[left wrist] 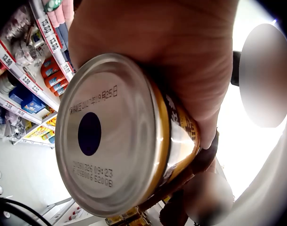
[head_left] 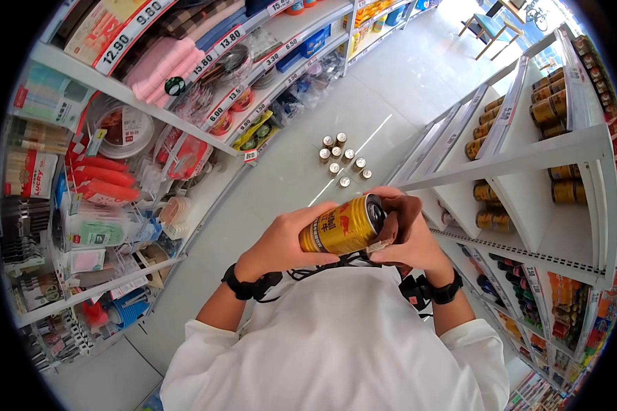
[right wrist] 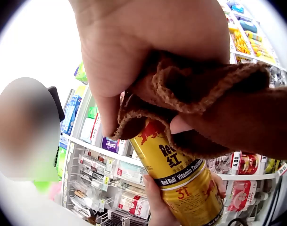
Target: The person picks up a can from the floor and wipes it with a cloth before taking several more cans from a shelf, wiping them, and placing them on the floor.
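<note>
A gold Red Bull can (head_left: 337,229) is held tilted in front of the chest, its top toward the right. My left hand (head_left: 281,238) grips the can around its lower part; the left wrist view shows the can's silver base (left wrist: 108,160) with printed date codes. A brown cloth (head_left: 406,214) is bunched in my right hand (head_left: 424,241), which pinches it against the can's upper end. In the right wrist view the folded cloth (right wrist: 204,122) wraps over the fingers and covers part of the can's top.
Several cans (head_left: 336,152) stand upright on the tiled floor (head_left: 370,96) ahead. At right, a white shelf (head_left: 514,171) holds more gold cans (head_left: 493,220) on some tiers. A stocked shelf with price tags (head_left: 219,116) runs along the left. A chair (head_left: 490,34) stands far off.
</note>
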The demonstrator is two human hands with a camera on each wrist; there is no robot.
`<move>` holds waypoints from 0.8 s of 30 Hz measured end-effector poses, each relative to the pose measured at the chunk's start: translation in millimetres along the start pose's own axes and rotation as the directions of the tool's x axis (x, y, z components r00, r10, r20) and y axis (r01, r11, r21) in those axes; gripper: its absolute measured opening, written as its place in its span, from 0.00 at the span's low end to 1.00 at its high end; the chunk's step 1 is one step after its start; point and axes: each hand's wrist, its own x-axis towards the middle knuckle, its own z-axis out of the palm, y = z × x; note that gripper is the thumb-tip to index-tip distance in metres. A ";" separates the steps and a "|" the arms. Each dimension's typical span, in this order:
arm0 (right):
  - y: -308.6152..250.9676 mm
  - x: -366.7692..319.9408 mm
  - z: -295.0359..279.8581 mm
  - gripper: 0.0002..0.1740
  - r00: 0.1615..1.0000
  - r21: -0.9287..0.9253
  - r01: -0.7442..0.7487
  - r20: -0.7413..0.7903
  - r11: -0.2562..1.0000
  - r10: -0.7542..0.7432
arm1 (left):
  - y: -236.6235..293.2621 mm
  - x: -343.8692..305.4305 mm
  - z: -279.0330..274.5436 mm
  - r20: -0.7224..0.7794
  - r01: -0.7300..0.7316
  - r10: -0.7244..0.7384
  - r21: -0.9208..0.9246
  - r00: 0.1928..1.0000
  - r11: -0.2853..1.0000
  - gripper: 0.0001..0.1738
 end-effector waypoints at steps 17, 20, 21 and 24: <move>-12.4 72.7 -103.2 0.36 0.940 0.084 -0.143 -0.301 0.986 0.162 | -21.2 173.3 -11.0 0.635 0.458 -0.225 -0.228 0.739 0.859 0.44; -16.9 85.8 -104.6 0.36 0.954 -0.014 -0.055 -0.295 0.998 0.048 | -28.0 189.8 -15.1 0.629 0.433 -0.213 -0.219 0.748 0.874 0.40; -18.9 91.3 -106.9 0.36 0.957 -0.068 -0.054 -0.288 0.996 0.032 | -31.1 199.7 -18.9 0.621 0.399 -0.230 -0.146 0.749 0.905 0.38; -27.3 105.2 -102.3 0.36 0.956 -0.165 -0.036 -0.294 0.986 -0.015 | -42.5 213.4 -27.6 0.569 0.281 -0.190 -0.076 0.800 0.957 0.35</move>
